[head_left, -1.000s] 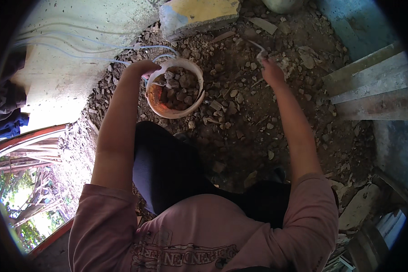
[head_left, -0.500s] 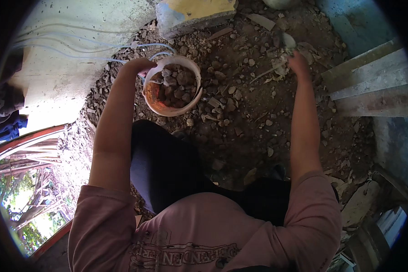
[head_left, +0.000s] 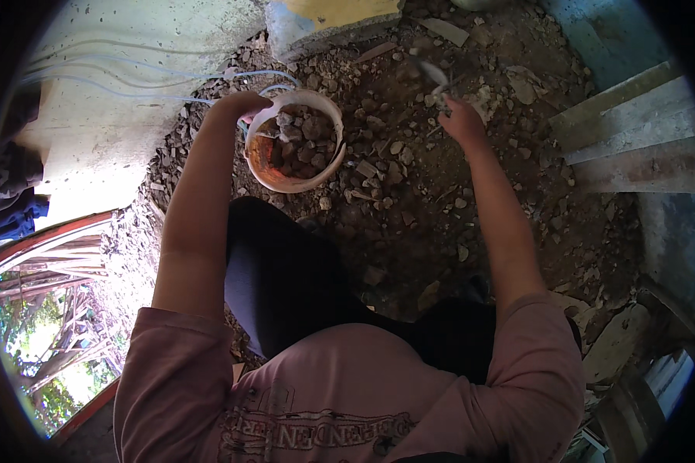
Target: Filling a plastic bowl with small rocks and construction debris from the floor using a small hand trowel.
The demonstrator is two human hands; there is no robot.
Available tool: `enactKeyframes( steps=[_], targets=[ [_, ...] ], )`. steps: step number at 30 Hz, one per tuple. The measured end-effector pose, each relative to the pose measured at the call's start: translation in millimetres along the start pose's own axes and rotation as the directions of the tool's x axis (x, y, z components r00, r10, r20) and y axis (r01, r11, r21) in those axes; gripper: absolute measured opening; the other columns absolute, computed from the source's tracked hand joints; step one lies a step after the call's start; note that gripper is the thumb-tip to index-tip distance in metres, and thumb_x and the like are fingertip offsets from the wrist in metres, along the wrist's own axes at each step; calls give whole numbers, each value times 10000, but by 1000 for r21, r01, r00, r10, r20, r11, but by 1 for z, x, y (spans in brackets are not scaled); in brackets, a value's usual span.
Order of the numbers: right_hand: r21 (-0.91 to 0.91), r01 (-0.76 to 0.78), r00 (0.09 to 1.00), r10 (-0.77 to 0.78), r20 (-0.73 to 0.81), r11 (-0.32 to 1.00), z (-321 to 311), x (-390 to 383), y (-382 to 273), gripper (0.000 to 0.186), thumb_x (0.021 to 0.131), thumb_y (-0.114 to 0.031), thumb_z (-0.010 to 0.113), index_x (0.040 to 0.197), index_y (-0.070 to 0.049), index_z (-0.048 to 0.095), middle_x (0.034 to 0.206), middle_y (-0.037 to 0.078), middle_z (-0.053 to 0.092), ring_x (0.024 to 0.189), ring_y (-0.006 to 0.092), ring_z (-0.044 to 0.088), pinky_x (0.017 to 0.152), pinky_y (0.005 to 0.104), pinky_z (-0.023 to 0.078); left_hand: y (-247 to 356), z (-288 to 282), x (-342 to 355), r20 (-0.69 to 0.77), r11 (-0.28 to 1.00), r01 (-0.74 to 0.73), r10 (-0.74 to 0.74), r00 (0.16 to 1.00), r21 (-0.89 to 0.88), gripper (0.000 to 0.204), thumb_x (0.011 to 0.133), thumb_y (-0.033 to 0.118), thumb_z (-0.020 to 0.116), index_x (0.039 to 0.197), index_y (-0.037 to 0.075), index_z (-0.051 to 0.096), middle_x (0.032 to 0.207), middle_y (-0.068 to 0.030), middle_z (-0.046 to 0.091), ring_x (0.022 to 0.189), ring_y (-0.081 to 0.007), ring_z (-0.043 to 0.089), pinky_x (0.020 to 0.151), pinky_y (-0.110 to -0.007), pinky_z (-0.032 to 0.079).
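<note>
The left hand (head_left: 243, 104) is clamped on the rim of a white bucket (head_left: 295, 143) filled with stones, sitting on the rubble-strewn ground (head_left: 409, 208). The right hand (head_left: 462, 119) grips a small trowel (head_left: 434, 73), blade raised above the rubble.

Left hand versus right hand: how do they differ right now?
The left hand grips the rim of the white bucket of rubble; the right hand holds a small pale tool, too blurred to identify. The left sits near the concrete slab, the right over loose rubble. Both are bare, arms outstretched.
</note>
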State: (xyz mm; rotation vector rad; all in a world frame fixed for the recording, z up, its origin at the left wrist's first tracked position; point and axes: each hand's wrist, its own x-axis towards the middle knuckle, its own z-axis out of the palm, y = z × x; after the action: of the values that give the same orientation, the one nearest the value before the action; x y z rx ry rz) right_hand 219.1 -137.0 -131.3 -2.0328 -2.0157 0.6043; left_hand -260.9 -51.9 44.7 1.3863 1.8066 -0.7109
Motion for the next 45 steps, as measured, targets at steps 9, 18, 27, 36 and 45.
enactKeyframes(
  steps=[9, 18, 27, 36, 45],
  targets=[
    [258, 140, 822, -258, 507, 956, -13, 3, -19, 551, 882, -300, 680, 1399, -155, 557, 1291, 155, 636, 1146, 308, 628, 959, 417, 500, 29, 0, -38, -20, 999, -47, 47, 999, -3, 577, 962, 442, 523, 1349, 16, 562, 1275, -194, 643, 1080, -287, 675, 951, -391, 530],
    [307, 213, 840, -334, 428, 928, 11, 18, -14, 495, 885, -317, 709, 1307, -79, 611, 1058, 135, 709, 893, 247, 675, 794, 384, 517, 0, -3, -9, -22, 997, 74, -73, 997, 29, 586, 906, 549, 552, 1371, 194, 564, 1359, -58, 588, 1110, -198, 635, 674, -390, 462],
    [430, -221, 569, -242, 786, 876, -31, 15, -24, 309, 942, -255, 651, 1203, -90, 664, 833, 23, 644, 615, 115, 509, 563, 311, 453, -10, -3, -14, -19, 995, 97, -97, 995, 19, 575, 883, 570, 552, 1349, 233, 579, 1361, -19, 582, 1106, -155, 622, 658, -343, 413],
    [531, -251, 686, -238, 688, 810, 55, -5, -49, 384, 962, -296, 604, 1297, -108, 613, 846, 47, 658, 652, 168, 568, 593, 348, 479, -19, -3, -11, -9, 994, 113, -114, 993, -7, 600, 898, 571, 540, 1389, 227, 523, 1389, -4, 556, 1117, -156, 614, 735, -362, 424],
    [708, -503, 797, -53, 602, 495, 76, -31, -116, 496, 975, -288, 612, 1401, -56, 509, 703, 41, 553, 502, 111, 440, 445, 304, 347, -15, -5, -17, -28, 996, 92, -92, 995, -15, 526, 894, 536, 567, 1308, 214, 596, 1343, 6, 579, 1052, -145, 632, 616, -313, 401]
  ],
)
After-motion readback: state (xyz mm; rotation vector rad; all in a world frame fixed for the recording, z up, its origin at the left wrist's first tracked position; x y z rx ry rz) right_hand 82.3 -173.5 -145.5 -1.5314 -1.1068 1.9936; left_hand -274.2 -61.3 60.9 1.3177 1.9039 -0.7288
